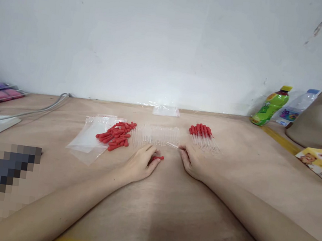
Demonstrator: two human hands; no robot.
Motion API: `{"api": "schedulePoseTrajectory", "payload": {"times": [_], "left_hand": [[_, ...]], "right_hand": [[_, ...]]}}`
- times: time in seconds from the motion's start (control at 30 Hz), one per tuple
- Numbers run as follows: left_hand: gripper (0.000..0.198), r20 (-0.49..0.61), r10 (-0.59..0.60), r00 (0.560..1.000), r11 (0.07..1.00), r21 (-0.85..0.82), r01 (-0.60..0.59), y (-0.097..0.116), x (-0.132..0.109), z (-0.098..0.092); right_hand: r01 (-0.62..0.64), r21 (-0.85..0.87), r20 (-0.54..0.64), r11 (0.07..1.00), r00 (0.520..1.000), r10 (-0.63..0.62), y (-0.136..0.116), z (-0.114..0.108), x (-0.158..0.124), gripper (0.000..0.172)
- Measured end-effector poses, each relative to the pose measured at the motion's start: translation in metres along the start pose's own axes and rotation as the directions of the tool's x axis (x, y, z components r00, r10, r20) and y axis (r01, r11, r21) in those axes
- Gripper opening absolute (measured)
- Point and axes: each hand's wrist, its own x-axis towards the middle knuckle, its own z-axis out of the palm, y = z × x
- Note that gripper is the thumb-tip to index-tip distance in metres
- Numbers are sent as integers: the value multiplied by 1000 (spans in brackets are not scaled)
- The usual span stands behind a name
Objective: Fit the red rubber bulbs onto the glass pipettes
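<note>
as my left hand [143, 161] pinches a bulb [160, 158], right hand [193, 163] a tube [172, 145], capped tubes [201, 130] lie right, loose bulbs [118, 132] remain.

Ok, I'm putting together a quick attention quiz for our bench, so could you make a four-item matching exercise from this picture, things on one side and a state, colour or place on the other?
Things
1. Left hand
2. Right hand
3. Heap of red bulbs
4. Green bottle

Descriptions
A. Has a yellow cap
B. Holds a thin clear tube
C. Lies at the right side of a plastic bag
D. Holds a single red bulb

Pairs: 1-D, 2-B, 3-C, 4-A
</note>
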Motion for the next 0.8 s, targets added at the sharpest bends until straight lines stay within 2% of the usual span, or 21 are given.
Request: {"api": "schedulePoseTrajectory", "payload": {"times": [0.17,0.37,0.6,0.8], "left_hand": [[16,-20,30,999,995,-94,-31,-5,6,1],[18,-70,-112,991,966,-244,92,-5,7,-2],[20,1,-189,982,892,-418,172,-6,6,2],[21,64,-193,979,852,-485,199,-7,7,4]], "right_hand": [[60,-19,40,998,997,-59,3,3,-1,24],[88,4,63,996,994,-89,-2,3,-2,22],[103,-19,75,994,992,-102,-5,2,-2,22],[127,-23,101,992,987,-124,-4,1,-1,22]]}}
